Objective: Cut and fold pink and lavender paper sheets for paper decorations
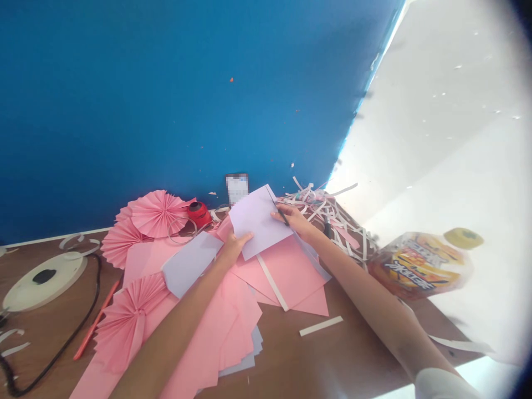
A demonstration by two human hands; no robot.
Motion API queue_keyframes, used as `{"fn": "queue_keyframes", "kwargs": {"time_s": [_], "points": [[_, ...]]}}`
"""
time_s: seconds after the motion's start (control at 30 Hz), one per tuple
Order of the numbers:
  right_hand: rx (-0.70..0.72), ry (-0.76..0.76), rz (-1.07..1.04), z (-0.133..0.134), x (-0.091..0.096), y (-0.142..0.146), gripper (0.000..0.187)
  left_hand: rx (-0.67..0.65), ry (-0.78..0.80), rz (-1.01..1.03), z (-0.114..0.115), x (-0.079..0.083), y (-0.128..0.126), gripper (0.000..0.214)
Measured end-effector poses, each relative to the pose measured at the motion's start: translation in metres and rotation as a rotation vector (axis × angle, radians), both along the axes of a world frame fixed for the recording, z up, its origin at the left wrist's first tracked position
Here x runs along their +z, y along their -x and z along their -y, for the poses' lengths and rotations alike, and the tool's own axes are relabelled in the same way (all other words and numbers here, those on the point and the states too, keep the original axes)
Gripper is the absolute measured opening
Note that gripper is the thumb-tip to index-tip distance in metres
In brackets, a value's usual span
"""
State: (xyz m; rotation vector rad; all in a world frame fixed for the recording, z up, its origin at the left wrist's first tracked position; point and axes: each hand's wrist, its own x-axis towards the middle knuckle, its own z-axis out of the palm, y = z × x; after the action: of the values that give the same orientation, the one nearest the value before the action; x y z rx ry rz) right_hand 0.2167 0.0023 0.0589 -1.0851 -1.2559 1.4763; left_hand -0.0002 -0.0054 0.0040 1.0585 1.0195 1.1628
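Note:
A sheet of lavender paper [260, 224] is raised at an angle over the table. My left hand [238, 245] pinches its lower left edge, thumb on top. My right hand [294, 219] is closed on dark, slim scissors [283, 215], whose blade lies along the sheet's right side; the handles are mostly hidden by the fingers. Beneath are pink sheets [303, 299] with a white strip [272, 282] across them. Another lavender sheet [192, 263] lies left of my left hand.
Pink folded-paper fans [161, 213] and a red tape roll [198, 215] lie at the left back. A phone [237, 188] leans on the blue wall. Paper scraps [322, 208] pile at right, by a large bottle [419, 266]. A red pen-like stick [96, 321] and black cord [93, 302] lie left.

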Motion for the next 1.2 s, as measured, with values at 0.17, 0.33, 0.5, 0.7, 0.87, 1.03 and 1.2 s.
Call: {"fn": "queue_keyframes", "kwargs": {"time_s": [0.17,0.33,0.5,0.7,0.87,1.03,1.2], "points": [[-0.017,-0.029,0.007,0.0004,0.0003,0.0017,0.04,-0.009,0.008,0.016,0.0004,0.0023,-0.0008,0.054],[-0.039,-0.033,0.02,0.0003,0.0005,0.0019,0.04,0.013,0.003,0.004,0.0002,0.0009,-0.0007,0.053],[-0.056,-0.019,0.01,-0.0003,-0.0004,0.0005,0.037,0.009,-0.008,0.009,-0.0011,-0.0019,0.001,0.053],[-0.016,-0.004,0.013,0.0008,-0.0004,-0.0016,0.036,0.029,-0.001,0.024,-0.0018,-0.0024,0.0003,0.053],[0.01,0.009,-0.004,-0.0003,-0.0013,-0.0036,0.035,0.038,0.003,0.021,-0.0022,-0.0018,0.0005,0.051],[-0.017,0.02,-0.01,-0.0023,-0.0054,-0.0027,0.034,0.022,0.011,0.012,-0.0025,-0.0021,0.0017,0.046],[-0.004,-0.017,-0.032,0.0,-0.0036,-0.0008,0.034,0.048,-0.002,0.008,-0.0032,-0.0037,0.0013,0.054]]}}
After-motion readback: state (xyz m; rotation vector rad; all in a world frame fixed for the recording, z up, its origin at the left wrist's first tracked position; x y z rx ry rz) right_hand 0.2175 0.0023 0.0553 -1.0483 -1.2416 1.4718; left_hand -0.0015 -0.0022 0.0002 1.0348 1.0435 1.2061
